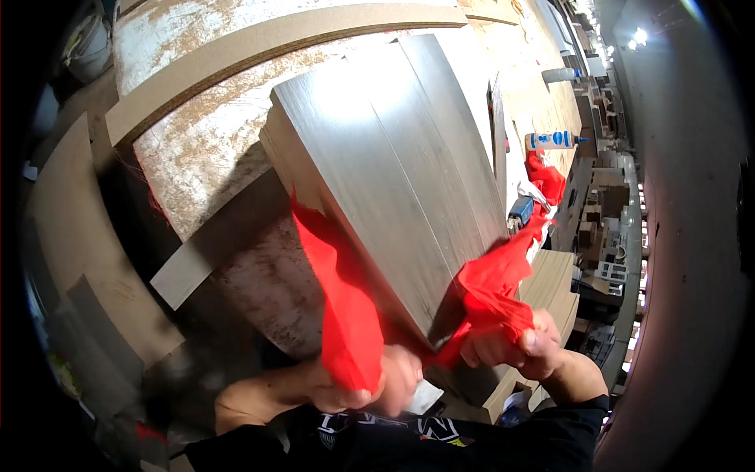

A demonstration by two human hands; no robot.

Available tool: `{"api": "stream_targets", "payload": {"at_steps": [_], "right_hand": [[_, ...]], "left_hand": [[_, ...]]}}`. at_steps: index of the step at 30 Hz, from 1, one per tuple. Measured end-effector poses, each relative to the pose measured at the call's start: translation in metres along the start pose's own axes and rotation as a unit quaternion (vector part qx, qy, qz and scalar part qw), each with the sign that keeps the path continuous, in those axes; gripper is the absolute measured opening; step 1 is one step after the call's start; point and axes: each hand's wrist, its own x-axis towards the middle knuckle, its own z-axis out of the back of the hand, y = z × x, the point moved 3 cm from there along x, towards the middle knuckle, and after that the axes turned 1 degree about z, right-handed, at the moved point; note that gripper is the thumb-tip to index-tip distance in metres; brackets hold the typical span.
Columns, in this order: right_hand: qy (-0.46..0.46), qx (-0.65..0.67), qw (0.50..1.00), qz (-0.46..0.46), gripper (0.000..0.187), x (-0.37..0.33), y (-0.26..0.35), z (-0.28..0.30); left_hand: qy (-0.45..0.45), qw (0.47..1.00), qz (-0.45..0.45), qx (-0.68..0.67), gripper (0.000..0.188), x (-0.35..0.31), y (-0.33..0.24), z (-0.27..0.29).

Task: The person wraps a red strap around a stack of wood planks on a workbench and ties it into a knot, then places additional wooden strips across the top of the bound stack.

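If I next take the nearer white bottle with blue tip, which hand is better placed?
Probably your right hand: it is on the same side of the grey boards as the bottle, and your left hand is farther away. Both hands hold red cloth, so the right would likely let go first.

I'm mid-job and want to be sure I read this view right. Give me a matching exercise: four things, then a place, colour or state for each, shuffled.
Things:
1. Grey-topped stack
2. Stretched red cloth
3. Nearer bottle
4. Long tan strip

Descriptions:
A. White and blue, right of the stack
B. Crossing the worn white surface, upper left
C. Shiny on top, mid-picture
D. Held by the left hand and right hand

Pairs: 1-C, 2-D, 3-A, 4-B
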Motion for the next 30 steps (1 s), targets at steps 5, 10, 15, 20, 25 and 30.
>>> {"api": "stream_targets", "payload": {"at_steps": [5,10,15,20,25,30], "right_hand": [[0.092,-0.118,0.989,-0.021,0.032,-0.006,-0.008,0.027],[0.224,-0.166,0.96,0.008,0.023,0.001,0.011,0.023],[0.248,-0.197,0.947,0.062,0.023,0.01,0.018,0.021],[0.243,-0.205,0.947,0.041,0.02,0.002,0.009,0.016],[0.157,-0.208,0.965,-0.025,0.034,-0.023,0.005,0.027],[-0.061,0.02,0.997,-0.044,0.044,-0.017,-0.012,0.024]], "left_hand": [[0.111,0.989,0.099,-0.017,0.039,-0.039,0.022,0.022],[0.202,0.962,0.178,0.034,0.031,-0.052,0.028,0.025],[0.233,0.946,0.208,0.086,0.024,-0.052,0.028,0.032],[0.246,0.933,0.214,0.154,0.02,-0.059,0.015,0.05],[0.267,0.9,0.189,0.288,0.018,-0.056,0.003,0.04],[0.179,0.703,-0.047,0.687,0.021,-0.017,0.006,0.015]]}}
